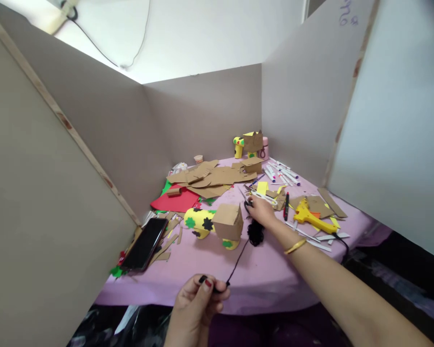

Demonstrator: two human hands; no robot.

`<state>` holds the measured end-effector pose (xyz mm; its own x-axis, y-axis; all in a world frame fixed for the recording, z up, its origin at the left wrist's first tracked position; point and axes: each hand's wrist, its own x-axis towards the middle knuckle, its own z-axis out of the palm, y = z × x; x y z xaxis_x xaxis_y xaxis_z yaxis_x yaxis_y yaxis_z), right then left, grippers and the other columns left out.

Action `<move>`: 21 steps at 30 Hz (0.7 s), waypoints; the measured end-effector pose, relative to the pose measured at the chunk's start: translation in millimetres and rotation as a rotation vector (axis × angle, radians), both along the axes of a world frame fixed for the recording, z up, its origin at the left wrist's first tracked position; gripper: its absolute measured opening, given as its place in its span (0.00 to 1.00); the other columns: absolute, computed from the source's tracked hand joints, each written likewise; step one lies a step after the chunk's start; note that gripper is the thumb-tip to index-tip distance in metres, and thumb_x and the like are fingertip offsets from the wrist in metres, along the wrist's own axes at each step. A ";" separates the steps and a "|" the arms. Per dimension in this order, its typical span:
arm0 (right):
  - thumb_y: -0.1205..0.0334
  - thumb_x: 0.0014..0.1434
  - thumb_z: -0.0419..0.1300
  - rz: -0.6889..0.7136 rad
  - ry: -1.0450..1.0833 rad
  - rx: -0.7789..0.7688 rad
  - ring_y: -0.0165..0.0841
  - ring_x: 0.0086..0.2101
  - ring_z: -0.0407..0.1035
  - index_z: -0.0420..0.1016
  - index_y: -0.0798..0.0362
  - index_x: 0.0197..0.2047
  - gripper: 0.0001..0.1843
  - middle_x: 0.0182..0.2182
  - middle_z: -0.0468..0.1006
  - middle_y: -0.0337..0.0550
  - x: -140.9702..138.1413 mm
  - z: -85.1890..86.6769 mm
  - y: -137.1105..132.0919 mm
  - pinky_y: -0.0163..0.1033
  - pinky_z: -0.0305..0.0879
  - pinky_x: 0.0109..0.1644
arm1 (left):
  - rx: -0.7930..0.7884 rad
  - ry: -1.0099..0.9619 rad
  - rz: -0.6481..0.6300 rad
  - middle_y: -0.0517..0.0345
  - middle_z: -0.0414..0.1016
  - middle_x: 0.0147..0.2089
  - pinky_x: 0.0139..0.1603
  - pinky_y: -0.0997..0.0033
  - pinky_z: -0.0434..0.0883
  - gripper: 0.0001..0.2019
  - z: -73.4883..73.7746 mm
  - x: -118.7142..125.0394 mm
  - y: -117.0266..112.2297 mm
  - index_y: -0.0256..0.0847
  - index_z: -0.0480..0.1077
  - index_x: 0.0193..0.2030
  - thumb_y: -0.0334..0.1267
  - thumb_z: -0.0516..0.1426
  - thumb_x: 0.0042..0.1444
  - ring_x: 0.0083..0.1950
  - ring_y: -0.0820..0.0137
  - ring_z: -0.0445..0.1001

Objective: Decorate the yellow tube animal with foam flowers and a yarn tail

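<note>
My left hand (198, 296) is at the near table edge, its fingers pinched on the end of a black yarn strand (238, 260). The strand runs up to a black yarn ball (255, 233) on the pink tablecloth (188, 274). My right hand (261, 210) reaches across the table, fingers curled down over the scissors (264, 197) beside the yarn ball. A gold bangle (295, 246) is on that wrist. Just left of the yarn stands a craft figure (217, 222) made of a yellow tube with black and green flowers and a cardboard box.
A phone (144, 243) lies at the left edge. Brown cardboard scraps (211, 178) and red paper (177, 200) fill the middle. A yellow glue gun (311, 217) and markers (280, 172) lie right. A second figure (249, 143) stands at the back. Grey partition boards enclose the table.
</note>
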<state>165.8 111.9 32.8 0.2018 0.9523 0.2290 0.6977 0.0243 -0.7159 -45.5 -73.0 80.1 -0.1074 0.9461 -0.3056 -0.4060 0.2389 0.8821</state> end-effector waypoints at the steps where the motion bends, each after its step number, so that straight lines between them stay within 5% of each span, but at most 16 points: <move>1: 0.59 0.61 0.56 -0.003 0.085 0.038 0.35 0.39 0.70 0.68 0.55 0.48 0.13 0.43 0.73 0.44 4.0 0.6 -1.0 0.45 0.69 0.42 | -0.010 -0.012 0.005 0.59 0.75 0.22 0.20 0.80 0.66 0.18 0.3 0.1 0.0 0.36 0.69 0.25 0.41 0.70 0.30 0.23 0.70 0.76; 4: 0.58 0.62 0.55 0.000 0.375 0.160 0.29 0.30 0.69 0.65 0.55 0.50 0.15 0.39 0.73 0.43 14.6 4.7 -4.7 0.38 0.69 0.31 | -0.016 -0.049 0.007 0.59 0.76 0.23 0.17 0.84 0.64 0.17 2.2 0.4 -0.7 0.36 0.69 0.26 0.40 0.70 0.33 0.21 0.74 0.75; 8: 0.54 0.58 0.54 0.020 0.748 0.266 0.21 0.18 0.58 0.65 0.52 0.47 0.16 0.31 0.69 0.36 35.2 22.7 -15.1 0.29 0.57 0.19 | -0.019 -0.104 0.026 0.60 0.76 0.24 0.16 0.87 0.63 0.14 5.3 0.6 -1.7 0.36 0.69 0.28 0.36 0.69 0.37 0.19 0.79 0.73; 13: 0.47 0.48 0.59 0.168 1.053 0.240 0.23 0.19 0.55 0.70 0.48 0.38 0.17 0.28 0.67 0.36 57.1 41.7 -66.1 0.29 0.54 0.19 | -0.071 -0.172 0.093 0.62 0.74 0.25 0.17 0.89 0.67 0.07 4.9 0.7 0.4 0.36 0.69 0.30 0.29 0.64 0.46 0.20 0.81 0.73; 17: 0.49 0.46 0.65 0.297 1.207 0.088 0.28 0.24 0.60 0.68 0.44 0.44 0.22 0.29 0.70 0.38 28.5 15.9 -145.3 0.30 0.57 0.23 | -0.094 -0.223 0.117 0.62 0.74 0.25 0.18 0.88 0.69 0.04 1.1 -0.1 1.8 0.36 0.69 0.30 0.26 0.60 0.51 0.20 0.81 0.73; 21: 0.38 0.50 0.58 0.543 1.157 -0.290 0.25 0.19 0.50 0.68 0.50 0.42 0.25 0.18 0.62 0.33 -16.1 -20.1 -214.0 0.30 0.47 0.22 | -0.082 -0.268 0.103 0.60 0.74 0.25 0.18 0.87 0.70 0.06 -2.4 -1.6 -0.1 0.35 0.70 0.31 0.24 0.55 0.56 0.20 0.80 0.73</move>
